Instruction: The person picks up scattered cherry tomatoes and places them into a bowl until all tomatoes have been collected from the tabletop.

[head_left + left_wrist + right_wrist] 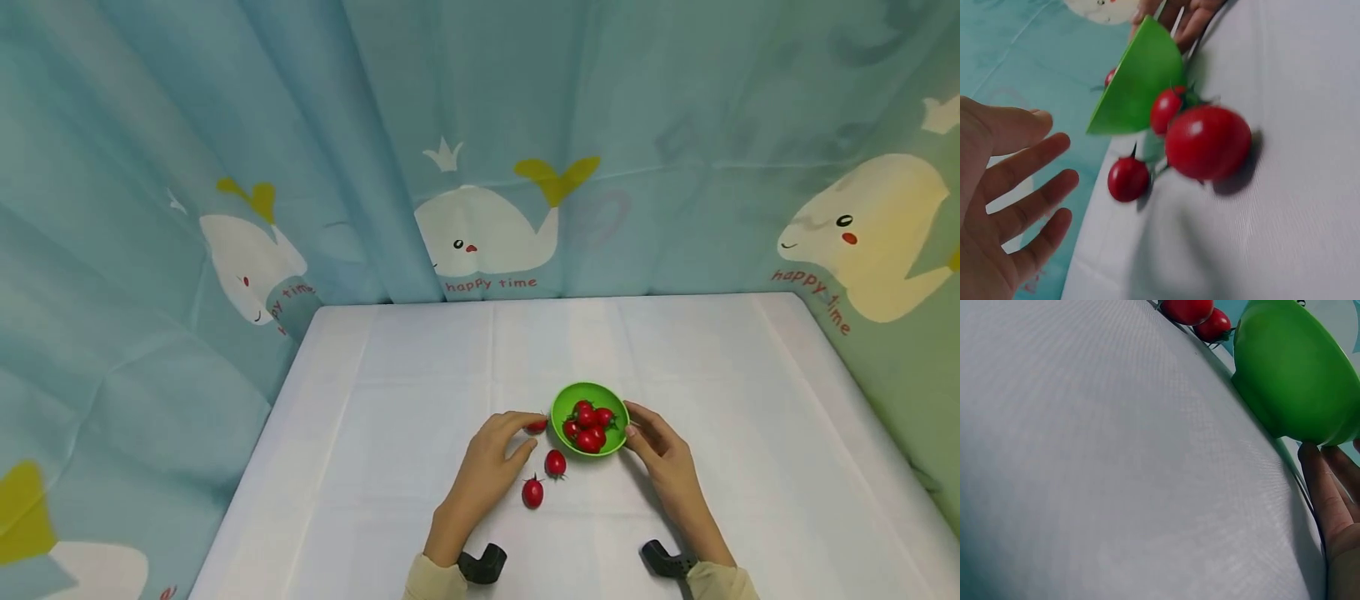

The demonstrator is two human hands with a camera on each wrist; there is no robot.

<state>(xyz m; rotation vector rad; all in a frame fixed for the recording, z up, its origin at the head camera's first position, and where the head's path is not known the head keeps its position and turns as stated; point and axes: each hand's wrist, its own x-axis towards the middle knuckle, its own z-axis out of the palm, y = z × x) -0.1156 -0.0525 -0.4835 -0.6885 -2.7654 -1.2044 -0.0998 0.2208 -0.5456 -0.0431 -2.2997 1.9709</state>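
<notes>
A green bowl (591, 387) holds several red cherry tomatoes (588, 417). My right hand (667, 458) is at the bowl's right side, thumb at the rim. In the right wrist view, its fingertips touch the lower outside of the bowl (1297, 369). Left of the bowl, my left hand (491, 458) reaches over a cherry tomato (536, 427), partly hidden by its fingers. The left wrist view shows that hand (1016, 194) with fingers spread and nothing between them. Two more cherry tomatoes lie nearer me, one (555, 463) by the bowl and one (532, 492) closer.
A white cloth covers the table (405, 375). Blue-green curtains (315, 125) printed with whales hang behind it and along both sides. Black curved wrist mounts (483, 564) sit at both wrists.
</notes>
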